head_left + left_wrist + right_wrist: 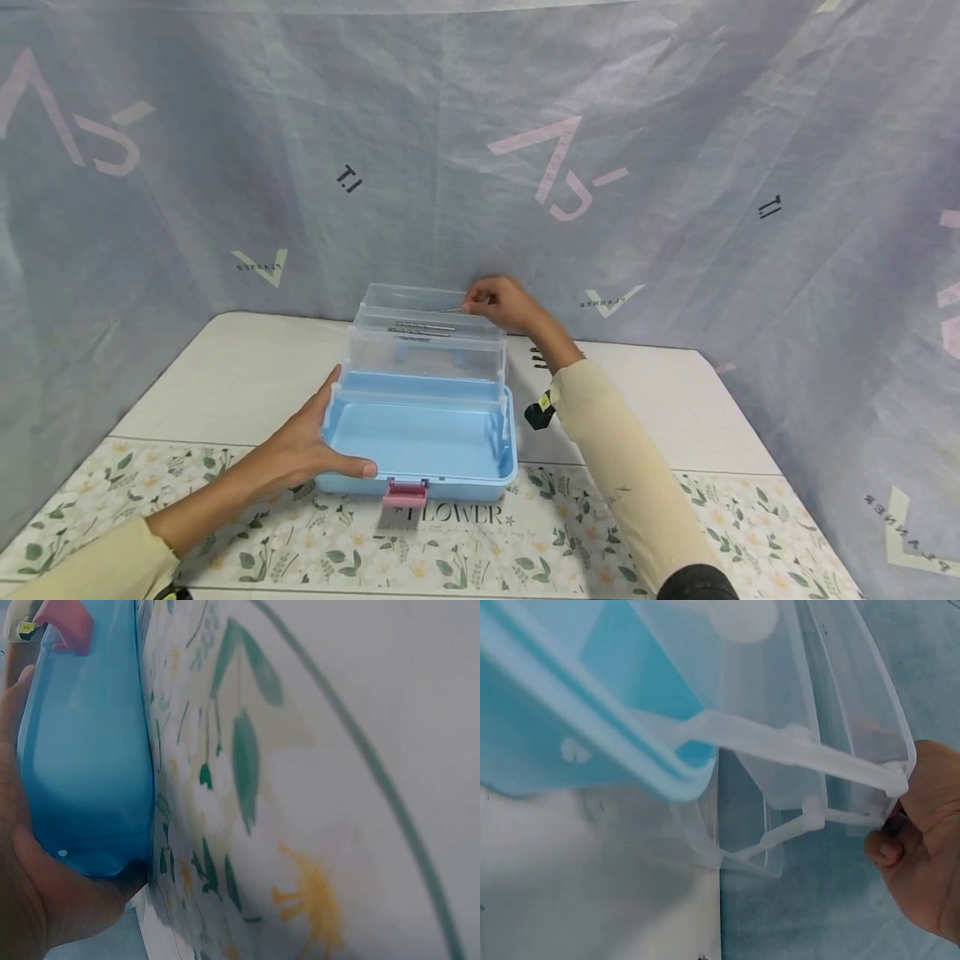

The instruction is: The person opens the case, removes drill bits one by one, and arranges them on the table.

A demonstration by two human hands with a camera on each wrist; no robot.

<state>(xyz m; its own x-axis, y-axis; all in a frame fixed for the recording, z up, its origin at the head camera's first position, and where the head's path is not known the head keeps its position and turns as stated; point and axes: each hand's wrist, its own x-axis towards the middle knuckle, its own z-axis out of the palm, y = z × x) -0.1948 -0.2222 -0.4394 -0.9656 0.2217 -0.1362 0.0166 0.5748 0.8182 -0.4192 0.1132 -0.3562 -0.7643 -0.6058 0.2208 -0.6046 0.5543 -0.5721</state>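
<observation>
A light-blue toolbox with a pink latch stands with its clear trays raised in steps toward the back. My left hand holds the box's left end, the thumb along the front rim and the fingers against the side. Over the right end of the top tray, my right hand pinches a thin metal drill bit, which points left across the tray. In the right wrist view the right hand hides most of it. Several drill bits show through the clear trays.
Several dark-ended bits lie on the white tabletop right of the box, partly behind my right forearm. A floral mat covers the table's front. Grey printed cloth hangs close behind the raised trays.
</observation>
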